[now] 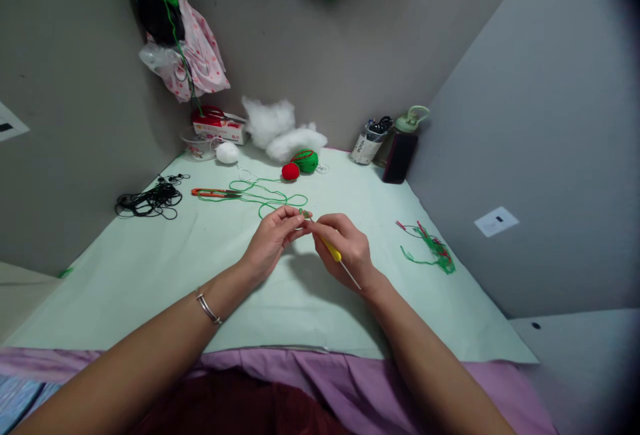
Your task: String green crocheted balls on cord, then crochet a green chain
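Observation:
Between the fingertips of my left hand [275, 238] is a small piece of green crochet work [305, 213], mostly covered by the fingers. My right hand [347, 248] is closed around a crochet hook [331, 249] with a yellow grip, its thin metal end sticking out toward the wrist. The hook's other tip meets the green piece, though the fingers hide the exact contact. Loops of green yarn [270, 203] lie on the table just beyond my hands, trailing to orange thread snips [215, 193] at the left.
Black cord [153, 200] is heaped at left. Red [290, 171] and green yarn balls [306, 160] sit before white stuffing [280, 130]. A phone [400, 157] leans on a bottle [411, 119] beside a pen cup [367, 146]. Yarn scraps [437, 250] lie right. Walls close in the table.

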{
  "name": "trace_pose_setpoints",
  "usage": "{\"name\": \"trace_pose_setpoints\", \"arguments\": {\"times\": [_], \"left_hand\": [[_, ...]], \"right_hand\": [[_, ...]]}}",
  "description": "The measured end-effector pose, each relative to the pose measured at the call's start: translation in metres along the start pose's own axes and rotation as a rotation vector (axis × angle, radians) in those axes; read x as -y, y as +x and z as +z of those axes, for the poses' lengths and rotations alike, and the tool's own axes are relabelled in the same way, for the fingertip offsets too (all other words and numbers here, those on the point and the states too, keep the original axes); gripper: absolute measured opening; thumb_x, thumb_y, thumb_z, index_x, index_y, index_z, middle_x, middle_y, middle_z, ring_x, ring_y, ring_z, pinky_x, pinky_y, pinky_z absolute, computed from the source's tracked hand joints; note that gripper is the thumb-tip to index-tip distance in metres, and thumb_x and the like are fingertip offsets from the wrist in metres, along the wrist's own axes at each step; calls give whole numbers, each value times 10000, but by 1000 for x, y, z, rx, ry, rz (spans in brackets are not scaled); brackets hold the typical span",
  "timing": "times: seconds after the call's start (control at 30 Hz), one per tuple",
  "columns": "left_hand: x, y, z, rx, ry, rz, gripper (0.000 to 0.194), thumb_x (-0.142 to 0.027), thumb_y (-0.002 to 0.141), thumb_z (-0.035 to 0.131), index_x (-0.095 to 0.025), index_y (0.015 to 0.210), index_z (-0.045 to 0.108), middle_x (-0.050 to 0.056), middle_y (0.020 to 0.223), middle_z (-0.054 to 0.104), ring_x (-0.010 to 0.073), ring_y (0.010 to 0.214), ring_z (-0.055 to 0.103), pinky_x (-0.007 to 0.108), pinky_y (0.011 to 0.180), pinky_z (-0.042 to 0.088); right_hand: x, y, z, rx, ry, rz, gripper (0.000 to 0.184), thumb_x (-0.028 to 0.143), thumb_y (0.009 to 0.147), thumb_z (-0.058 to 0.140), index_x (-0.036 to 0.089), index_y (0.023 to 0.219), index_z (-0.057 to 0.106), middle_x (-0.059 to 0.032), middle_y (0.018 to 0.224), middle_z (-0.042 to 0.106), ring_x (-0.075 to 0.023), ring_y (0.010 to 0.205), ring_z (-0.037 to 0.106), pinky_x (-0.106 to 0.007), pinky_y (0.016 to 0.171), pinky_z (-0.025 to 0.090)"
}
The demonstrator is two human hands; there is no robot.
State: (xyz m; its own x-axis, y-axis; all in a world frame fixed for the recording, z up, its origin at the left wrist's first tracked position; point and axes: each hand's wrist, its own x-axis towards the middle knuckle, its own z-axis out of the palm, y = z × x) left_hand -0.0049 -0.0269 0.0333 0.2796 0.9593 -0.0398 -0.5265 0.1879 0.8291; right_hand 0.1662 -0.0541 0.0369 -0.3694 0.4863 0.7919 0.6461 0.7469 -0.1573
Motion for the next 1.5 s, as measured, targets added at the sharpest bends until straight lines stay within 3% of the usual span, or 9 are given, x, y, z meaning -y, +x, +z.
{"name": "trace_pose_setpoints", "arguments": {"times": [0.23, 0.4, 0.57, 0.7, 1.13, 1.5], "left_hand": [[-1, 1, -3, 71, 21, -36, 234, -308, 772, 853, -149, 822, 688, 25, 861, 694, 153, 866, 671, 337, 941, 546], [-3, 1, -2, 135, 53, -87, 251, -327, 756, 874, -143, 793, 708, 28, 837, 698, 164, 859, 684, 357, 960, 544], [-6, 1, -2, 207, 59, -144, 240, -332, 762, 871, -139, 782, 729, 36, 849, 713, 164, 859, 687, 368, 991, 525], [-7, 3, -5, 179, 66, -165, 239, -325, 743, 885, -141, 764, 734, 38, 825, 718, 168, 857, 690, 374, 998, 520], [-7, 2, -3, 117, 36, -174, 253, -302, 727, 899, -148, 775, 703, 40, 845, 744, 172, 870, 731, 336, 942, 566], [-6, 3, -5, 125, 22, -173, 246, -269, 748, 883, -143, 797, 677, 39, 869, 760, 151, 844, 730, 296, 898, 572]], "right_hand": [[2, 0, -2, 0, 161, 113, 363, 109, 990, 522, 270, 1255, 711, -104, 1098, 739, -213, 990, 704, -364, 839, 598], [3, 7, -8, -8, 374, 297, 163, 189, 1002, 586, 236, 1055, 732, -74, 971, 734, -193, 899, 682, -353, 792, 569], [0, 9, -10, 22, 480, 399, 145, 286, 1016, 593, 237, 1017, 729, -65, 953, 723, -192, 896, 662, -356, 794, 551], [-2, 9, -13, 40, 498, 430, 154, 320, 1011, 606, 236, 1009, 735, -63, 950, 709, -195, 895, 654, -365, 802, 542], [-8, 8, -14, 16, 813, 729, 240, 441, 960, 665, 209, 962, 727, -36, 908, 671, -153, 744, 606, -324, 719, 520], [-10, 9, -13, -48, 958, 821, 224, 414, 896, 752, 193, 935, 756, -30, 827, 713, -137, 681, 622, -299, 669, 521]]}}
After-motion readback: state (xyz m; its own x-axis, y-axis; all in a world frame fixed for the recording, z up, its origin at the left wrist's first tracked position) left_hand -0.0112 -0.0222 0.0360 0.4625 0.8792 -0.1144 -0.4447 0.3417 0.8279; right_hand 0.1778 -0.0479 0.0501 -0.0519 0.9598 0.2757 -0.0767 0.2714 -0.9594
